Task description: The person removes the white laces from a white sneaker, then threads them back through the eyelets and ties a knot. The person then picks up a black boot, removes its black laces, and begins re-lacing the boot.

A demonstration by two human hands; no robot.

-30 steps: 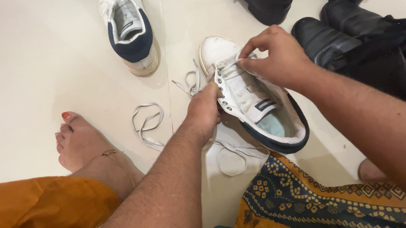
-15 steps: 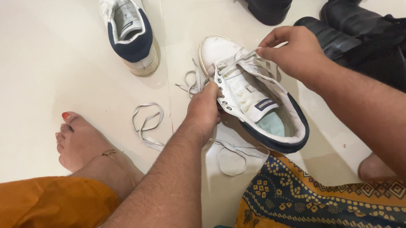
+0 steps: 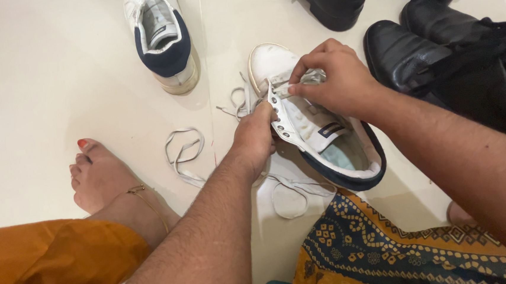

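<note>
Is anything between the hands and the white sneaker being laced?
Nothing visible. The left hand grips the sneaker by its eyelet edge, and the right hand pinches the lace at the tongue.

Glossy cream tile floor (image 3: 53,85), thin grout line; soft even light; black shoes (image 3: 436,46) at far edge.

Second sneaker (image 3: 161,38) lies left of held sneaker (image 3: 317,125).

Even, bright overhead light renders the glossy cream tiled floor (image 3: 53,85) sharply, with soft shadows and slight edge distortion.
</note>
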